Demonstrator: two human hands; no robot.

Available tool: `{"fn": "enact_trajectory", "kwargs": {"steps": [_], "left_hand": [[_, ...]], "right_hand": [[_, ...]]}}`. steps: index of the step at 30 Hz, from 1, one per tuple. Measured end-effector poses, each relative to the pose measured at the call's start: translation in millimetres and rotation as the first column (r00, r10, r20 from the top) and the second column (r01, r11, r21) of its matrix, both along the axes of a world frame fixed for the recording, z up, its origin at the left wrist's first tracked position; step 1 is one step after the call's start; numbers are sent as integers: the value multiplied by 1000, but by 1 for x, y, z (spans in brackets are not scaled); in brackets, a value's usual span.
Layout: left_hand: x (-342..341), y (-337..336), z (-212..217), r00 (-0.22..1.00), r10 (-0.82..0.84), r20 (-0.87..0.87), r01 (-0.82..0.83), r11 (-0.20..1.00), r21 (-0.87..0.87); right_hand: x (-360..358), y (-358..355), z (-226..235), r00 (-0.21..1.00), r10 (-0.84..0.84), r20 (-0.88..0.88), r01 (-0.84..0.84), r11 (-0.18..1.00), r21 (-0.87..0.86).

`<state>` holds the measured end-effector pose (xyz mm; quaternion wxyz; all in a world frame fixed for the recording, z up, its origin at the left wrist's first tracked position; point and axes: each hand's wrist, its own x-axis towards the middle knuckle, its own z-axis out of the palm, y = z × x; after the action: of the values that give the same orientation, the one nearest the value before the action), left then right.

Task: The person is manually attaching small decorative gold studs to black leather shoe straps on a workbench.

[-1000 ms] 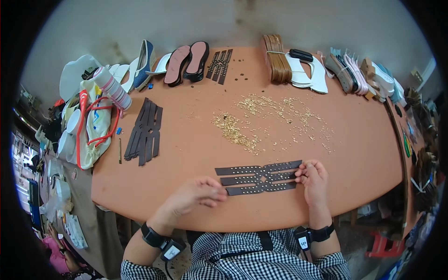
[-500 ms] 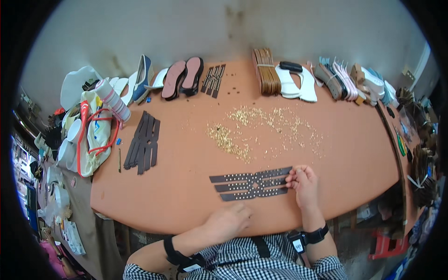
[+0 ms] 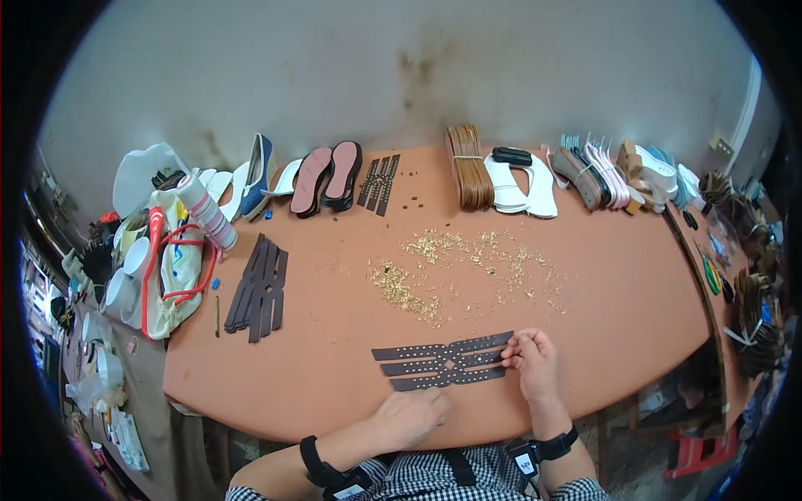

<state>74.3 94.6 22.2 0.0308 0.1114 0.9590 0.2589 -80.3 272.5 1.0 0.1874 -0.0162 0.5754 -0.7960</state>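
A dark, slotted shoe upper piece [image 3: 418,367] set with rows of small shiny studs lies near the front of the table. My right hand [image 3: 535,363] pinches its right end between thumb and fingers. My left hand [image 3: 411,417] rests by the lower edge of the piece with its fingers curled together; whether anything small is in them is hidden. Behind the piece, many tiny gold-coloured studs [image 3: 401,288] are scattered in a loose arc. A stack of similar dark pieces without visible studs [image 3: 259,288] sits to the left.
Along the back stand pink-lined soles [image 3: 312,179], a studded dark piece [image 3: 380,185], a tied brown bundle [image 3: 470,171], white sole shapes [image 3: 539,192] and shoe parts [image 3: 597,175]. At the left are a striped cylinder [image 3: 205,209] and a cloth bag with red cord [image 3: 180,280].
The view has tilted upward, so the table appears lower. My left hand has come closer to the lower edge of the dark piece. My right hand keeps its pinch on the right end.
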Motion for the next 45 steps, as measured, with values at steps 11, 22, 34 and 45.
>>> {"fn": "enact_trajectory", "kwargs": {"steps": [11, 22, 34, 45], "left_hand": [[-33, -144, -13, 775, 556, -299, -577, 817, 24], [-93, -185, -36, 593, 792, 144, -555, 273, 786], [-86, -184, -17, 592, 735, 330, -630, 167, 759], [-84, -185, -18, 614, 719, 325, -620, 185, 762]], "right_hand": [[-5, -4, 21, 970, 244, 14, -243, 957, 161], [-76, -95, 28, 712, 638, -293, -48, 461, 886], [-93, -114, 22, 758, 586, -286, -103, 541, 835], [-95, -114, 29, 321, 867, -380, 49, 386, 921]]}}
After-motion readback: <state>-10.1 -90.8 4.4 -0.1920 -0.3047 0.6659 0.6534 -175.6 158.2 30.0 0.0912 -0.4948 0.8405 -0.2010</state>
